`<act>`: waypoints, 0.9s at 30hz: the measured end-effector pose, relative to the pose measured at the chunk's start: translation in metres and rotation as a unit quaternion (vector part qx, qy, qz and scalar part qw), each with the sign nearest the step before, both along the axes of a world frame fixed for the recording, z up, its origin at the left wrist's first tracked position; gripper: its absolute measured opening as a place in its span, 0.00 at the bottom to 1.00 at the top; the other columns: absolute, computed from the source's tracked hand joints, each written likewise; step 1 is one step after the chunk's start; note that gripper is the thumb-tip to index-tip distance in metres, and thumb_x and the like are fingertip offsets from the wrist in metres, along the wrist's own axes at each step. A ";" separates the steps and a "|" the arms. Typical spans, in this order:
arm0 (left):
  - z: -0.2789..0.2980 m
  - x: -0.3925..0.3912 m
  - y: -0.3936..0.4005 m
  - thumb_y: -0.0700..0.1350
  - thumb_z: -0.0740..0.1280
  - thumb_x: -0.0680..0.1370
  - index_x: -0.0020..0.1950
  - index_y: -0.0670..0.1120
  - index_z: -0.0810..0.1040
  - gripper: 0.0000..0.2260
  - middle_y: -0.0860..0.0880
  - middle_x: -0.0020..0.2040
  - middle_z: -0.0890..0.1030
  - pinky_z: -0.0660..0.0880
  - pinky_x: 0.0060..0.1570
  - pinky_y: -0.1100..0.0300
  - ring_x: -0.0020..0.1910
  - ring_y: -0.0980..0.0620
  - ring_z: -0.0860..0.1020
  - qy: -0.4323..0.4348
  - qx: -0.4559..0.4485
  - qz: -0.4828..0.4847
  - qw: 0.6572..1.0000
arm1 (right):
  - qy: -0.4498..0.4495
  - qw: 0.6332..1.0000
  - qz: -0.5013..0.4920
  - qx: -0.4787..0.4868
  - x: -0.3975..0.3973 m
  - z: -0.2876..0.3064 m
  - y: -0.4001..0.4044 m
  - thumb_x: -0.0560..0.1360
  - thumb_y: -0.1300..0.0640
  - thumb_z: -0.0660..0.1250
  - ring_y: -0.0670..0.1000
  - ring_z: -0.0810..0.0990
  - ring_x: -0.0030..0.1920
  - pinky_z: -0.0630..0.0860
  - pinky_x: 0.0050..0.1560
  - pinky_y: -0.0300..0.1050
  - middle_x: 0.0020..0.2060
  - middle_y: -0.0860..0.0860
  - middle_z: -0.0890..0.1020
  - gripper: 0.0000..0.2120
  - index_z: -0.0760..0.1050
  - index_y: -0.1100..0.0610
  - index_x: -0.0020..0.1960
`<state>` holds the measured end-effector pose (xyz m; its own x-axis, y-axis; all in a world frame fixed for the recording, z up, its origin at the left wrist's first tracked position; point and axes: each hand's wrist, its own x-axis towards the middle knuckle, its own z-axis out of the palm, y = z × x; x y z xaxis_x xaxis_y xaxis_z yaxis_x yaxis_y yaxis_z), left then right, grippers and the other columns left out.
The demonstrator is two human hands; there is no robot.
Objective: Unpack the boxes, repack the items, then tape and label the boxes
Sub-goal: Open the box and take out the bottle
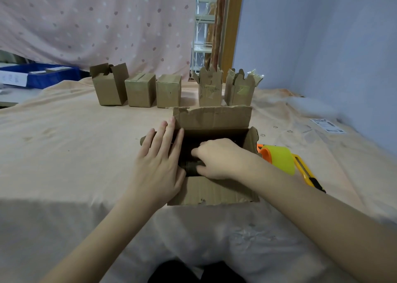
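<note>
Open cardboard carton (211, 119), centre of the cloth-covered surface, all flaps folded outward; its dark interior holds a dark item (191, 168), barely discernible. Far row of five small brown boxes: left box (109, 84) with flaps raised, two closed boxes (140, 90) (168, 90), then two opened, torn-flapped boxes (210, 87) (240, 88) at right.

brown boxes (140, 92), yellow tape (279, 159), blue bin (43, 76), pink spotted curtain (96, 20)
</note>
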<state>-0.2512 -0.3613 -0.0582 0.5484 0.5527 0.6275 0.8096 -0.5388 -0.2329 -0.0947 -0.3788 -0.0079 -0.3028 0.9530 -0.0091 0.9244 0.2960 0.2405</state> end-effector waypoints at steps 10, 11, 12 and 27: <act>-0.001 -0.002 0.003 0.50 0.54 0.74 0.69 0.36 0.71 0.28 0.35 0.73 0.63 0.57 0.70 0.46 0.72 0.38 0.64 -0.030 -0.013 -0.010 0.999 | -0.019 0.991 -0.054 -0.123 -0.001 -0.009 0.035 0.77 0.53 0.65 0.50 0.74 0.38 0.67 0.30 0.41 0.42 0.51 0.76 0.07 0.70 0.56 0.50; -0.001 -0.002 0.003 0.50 0.54 0.74 0.69 0.36 0.71 0.28 0.36 0.73 0.63 0.57 0.70 0.46 0.72 0.38 0.64 -0.032 -0.015 -0.010 0.999 | -0.014 0.990 -0.054 -0.127 0.000 -0.010 0.035 0.77 0.53 0.65 0.50 0.74 0.38 0.67 0.30 0.41 0.42 0.51 0.76 0.07 0.72 0.57 0.51; -0.001 -0.002 0.004 0.50 0.54 0.74 0.68 0.36 0.71 0.28 0.36 0.73 0.63 0.57 0.70 0.46 0.72 0.38 0.64 -0.035 -0.015 -0.011 0.999 | -0.009 0.990 -0.054 -0.131 0.000 -0.011 0.036 0.77 0.54 0.65 0.50 0.74 0.38 0.68 0.30 0.41 0.41 0.51 0.76 0.08 0.73 0.57 0.52; 0.010 0.003 0.021 0.51 0.58 0.70 0.65 0.38 0.75 0.27 0.35 0.68 0.71 0.70 0.62 0.46 0.67 0.36 0.70 -0.062 -0.030 -0.019 0.997 | 0.035 0.995 0.038 0.086 0.017 0.014 0.006 0.79 0.45 0.60 0.54 0.76 0.56 0.67 0.44 0.46 0.55 0.51 0.77 0.17 0.69 0.54 0.62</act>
<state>-0.2486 -0.3402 -0.0484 0.4902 0.5707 0.6587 0.8084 -0.5803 -0.0988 -0.0779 -0.3725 0.0057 -0.3685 0.9128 0.1759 0.9172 0.3260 0.2292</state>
